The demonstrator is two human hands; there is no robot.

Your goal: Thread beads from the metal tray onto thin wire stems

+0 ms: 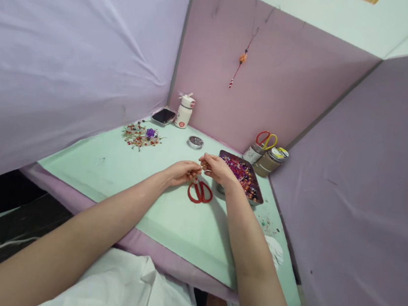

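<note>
Both hands meet over the middle of the table, fingertips almost touching. My left hand (pixel 183 172) is closed in a pinch, and my right hand (pixel 215 168) pinches just beside it. Whatever lies between the fingers is too small to name. Directly below them, red-handled scissors (pixel 200 192) rest on the table, their blades partly hidden by my hands. Close to my right hand stands a dark tray (pixel 258 195) filled with red, purple and orange beads (pixel 241 172). A small round silver tin (pixel 195 142) sits just beyond my fingers.
Beaded strands (pixel 139 136) lie at the left on the pale green tabletop (pixel 105 170). Behind are a phone (pixel 164 116), a white bottle (pixel 184 112), a can holding scissors (pixel 254 153) and a jar (pixel 270 162). A beaded string (pixel 243 58) hangs above. A white glove (pixel 274 251) lies at right.
</note>
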